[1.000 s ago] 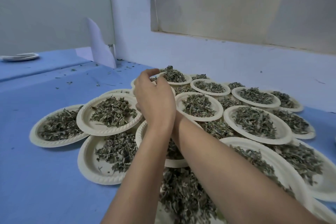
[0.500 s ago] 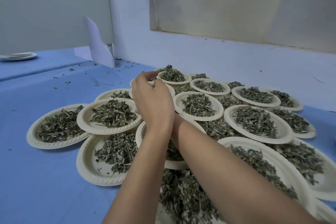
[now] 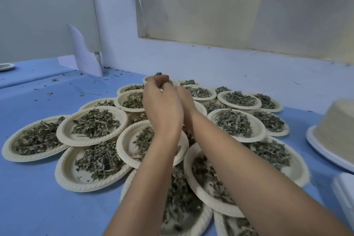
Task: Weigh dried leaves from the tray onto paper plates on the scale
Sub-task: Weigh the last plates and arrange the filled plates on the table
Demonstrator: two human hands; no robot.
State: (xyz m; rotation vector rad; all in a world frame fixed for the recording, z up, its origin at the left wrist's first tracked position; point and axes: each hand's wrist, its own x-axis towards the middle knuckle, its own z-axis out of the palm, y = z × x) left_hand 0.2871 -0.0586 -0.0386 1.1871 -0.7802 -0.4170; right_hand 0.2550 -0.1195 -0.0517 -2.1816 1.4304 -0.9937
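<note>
Leaves (image 3: 158, 73) pinched by curled left hand (image 3: 161, 107) over far paper plate (image 3: 146, 79), right hand (image 3: 186, 99) behind, grasp unseen

Matt paper plates (image 3: 92, 141); tablecloth (image 3: 28, 197) smooth, perhaps plastic.

Overlapping paper plates (image 3: 92, 141) crowd the middle of the table (image 3: 34, 201), each with a heap of dried leaves (image 3: 95, 123) in it, in rows that run from the near edge back toward the wall. Both forearms reach over the cluster, with the left hand (image 3: 162, 109) and the right hand (image 3: 187, 99) side by side above the farthest plate (image 3: 147, 78). An upturned plate stack (image 3: 337, 120) stands on a round platter (image 3: 321, 150) to the right, and at the back left a paper sheet (image 3: 84, 57) leans in the corner with loose leaf bits (image 3: 50, 94) before it.
</note>
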